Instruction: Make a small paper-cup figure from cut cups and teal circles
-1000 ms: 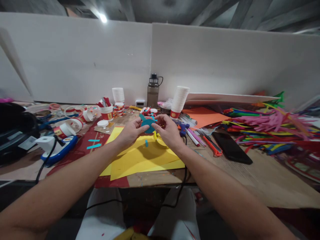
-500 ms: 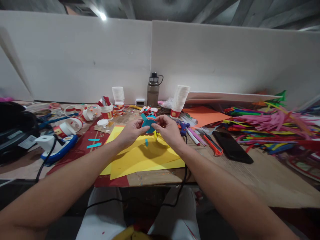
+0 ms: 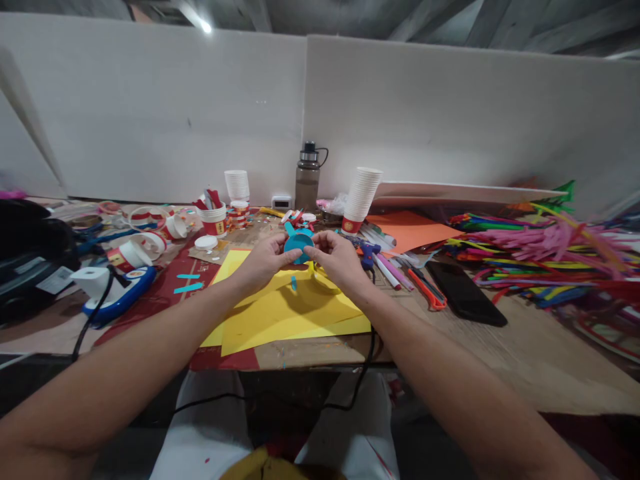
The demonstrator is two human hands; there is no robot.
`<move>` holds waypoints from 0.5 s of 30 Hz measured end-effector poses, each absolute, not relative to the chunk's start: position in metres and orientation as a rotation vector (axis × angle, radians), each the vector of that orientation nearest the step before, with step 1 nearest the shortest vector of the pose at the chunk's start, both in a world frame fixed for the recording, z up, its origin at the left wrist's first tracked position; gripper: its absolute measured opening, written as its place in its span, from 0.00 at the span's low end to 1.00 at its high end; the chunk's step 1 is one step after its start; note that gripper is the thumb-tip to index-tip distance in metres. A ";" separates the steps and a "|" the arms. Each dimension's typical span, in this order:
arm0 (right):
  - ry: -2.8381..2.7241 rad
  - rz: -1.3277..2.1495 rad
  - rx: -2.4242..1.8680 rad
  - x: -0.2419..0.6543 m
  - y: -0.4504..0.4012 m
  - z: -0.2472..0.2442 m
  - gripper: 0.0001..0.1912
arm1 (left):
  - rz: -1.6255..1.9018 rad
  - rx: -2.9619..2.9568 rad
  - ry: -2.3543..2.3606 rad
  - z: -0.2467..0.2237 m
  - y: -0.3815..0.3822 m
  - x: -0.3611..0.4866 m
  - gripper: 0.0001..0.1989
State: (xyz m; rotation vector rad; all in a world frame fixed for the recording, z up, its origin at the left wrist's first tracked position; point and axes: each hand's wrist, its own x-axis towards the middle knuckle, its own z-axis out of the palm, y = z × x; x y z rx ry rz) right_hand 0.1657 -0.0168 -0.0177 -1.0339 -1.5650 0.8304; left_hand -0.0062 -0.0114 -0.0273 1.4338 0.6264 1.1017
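Observation:
A round blue paper piece with a strip sticking up at its upper left (image 3: 299, 248) is held between both hands above the yellow paper sheets (image 3: 260, 327). My left hand (image 3: 267, 260) pinches its left side, thumb on the near face. From the right, my right hand (image 3: 337, 257) grips the other side, thumb also on the face. Fingers behind the piece are mostly hidden. Below it, a small blue strip (image 3: 294, 283) lies on the yellow paper, and a yellow ring-like piece (image 3: 325, 283) is partly covered by my right hand.
Two blue strips (image 3: 189, 288) lie on red card to the left. A glue gun (image 3: 369, 252), markers (image 3: 387, 272), orange-handled scissors (image 3: 427, 292) and a black phone (image 3: 465, 293) lie right. Stacked paper cups (image 3: 364, 193) and a bottle (image 3: 307, 180) stand behind. A black cable crosses the front edge.
The blue round piece has tilted so that its face shows more fully toward me. Both hands keep hold of it in nearly the same place.

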 end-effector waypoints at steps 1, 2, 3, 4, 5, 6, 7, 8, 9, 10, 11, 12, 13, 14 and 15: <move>-1.554 0.854 -1.037 0.166 -0.017 -0.018 0.14 | 1.088 1.428 0.634 -0.027 -0.012 -0.006 0.23; -1.543 0.882 -1.036 0.165 -0.017 -0.018 0.14 | 1.077 1.425 0.648 -0.026 -0.012 -0.006 0.24; -1.531 0.913 -1.033 0.165 -0.018 -0.017 0.13 | 1.070 1.427 0.662 -0.026 -0.012 -0.007 0.24; -1.521 0.943 -1.027 0.164 -0.018 -0.017 0.13 | 1.065 1.431 0.670 -0.026 -0.012 -0.007 0.24; -1.513 0.969 -1.023 0.164 -0.018 -0.016 0.13 | 1.057 1.437 0.669 -0.026 -0.012 -0.007 0.24; -1.505 0.988 -1.024 0.164 -0.019 -0.016 0.13 | 1.049 1.443 0.661 -0.026 -0.012 -0.007 0.24; -1.499 0.996 -1.030 0.164 -0.019 -0.016 0.13 | 1.040 1.447 0.650 -0.026 -0.012 -0.007 0.24; -1.495 0.994 -1.038 0.164 -0.019 -0.016 0.14 | 1.033 1.449 0.640 -0.026 -0.012 -0.007 0.23; -1.495 0.988 -1.045 0.164 -0.019 -0.016 0.14 | 1.029 1.450 0.635 -0.026 -0.012 -0.007 0.23; -1.497 0.977 -1.049 0.164 -0.019 -0.016 0.14 | 1.026 1.448 0.635 -0.026 -0.013 -0.007 0.23; -1.502 0.967 -1.050 0.164 -0.018 -0.017 0.14 | 1.024 1.442 0.638 -0.025 -0.013 -0.007 0.22; -1.509 0.960 -1.051 0.164 -0.018 -0.017 0.14 | 1.024 1.434 0.642 -0.025 -0.014 -0.007 0.22; -1.517 0.959 -1.051 0.164 -0.017 -0.018 0.14 | 1.023 1.423 0.645 -0.025 -0.014 -0.007 0.22; -1.523 0.960 -1.053 0.164 -0.016 -0.019 0.14 | 1.021 1.411 0.646 -0.025 -0.014 -0.006 0.22; -1.526 0.959 -1.056 0.165 -0.016 -0.020 0.14 | 1.019 1.398 0.646 -0.025 -0.014 -0.006 0.22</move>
